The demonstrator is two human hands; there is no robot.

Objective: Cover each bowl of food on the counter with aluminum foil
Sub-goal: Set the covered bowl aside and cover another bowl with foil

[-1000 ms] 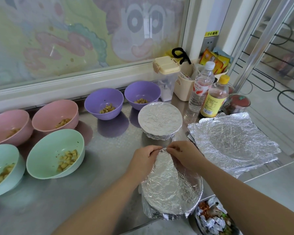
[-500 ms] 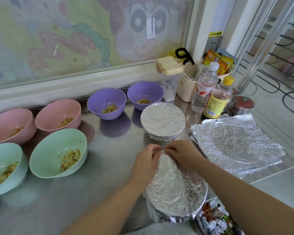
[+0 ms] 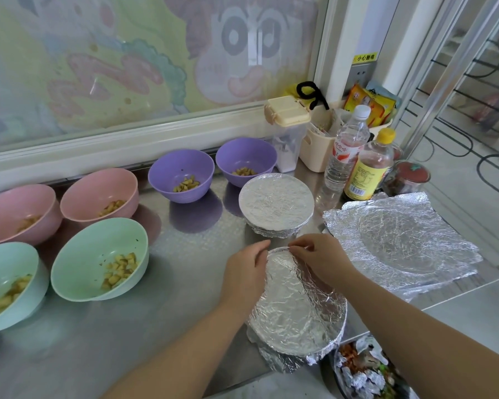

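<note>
A foil-covered bowl (image 3: 297, 312) sits at the counter's front edge. My left hand (image 3: 247, 276) presses the foil at its far left rim, and my right hand (image 3: 319, 259) pinches the foil at its far rim. Behind it stands a second foil-covered bowl (image 3: 275, 204). Uncovered bowls hold diced food: two purple (image 3: 182, 175) (image 3: 245, 159), two pink (image 3: 98, 194) (image 3: 15, 211), two green (image 3: 98, 259) (image 3: 3, 283). Loose foil sheets (image 3: 398, 240), dented into a bowl shape, lie to the right.
Two bottles (image 3: 347, 148) (image 3: 369, 168), a lidded container (image 3: 287, 133), a cream caddy (image 3: 319, 148) and a red-lidded jar (image 3: 409, 175) crowd the back right. A bin of foil scraps and waste (image 3: 363, 370) sits below the steel counter's (image 3: 127, 341) front edge.
Both hands have stayed at the far rim of the near bowl, working the foil edge; the right fingers have shifted slightly right along the rim. The camera has tilted a little.
</note>
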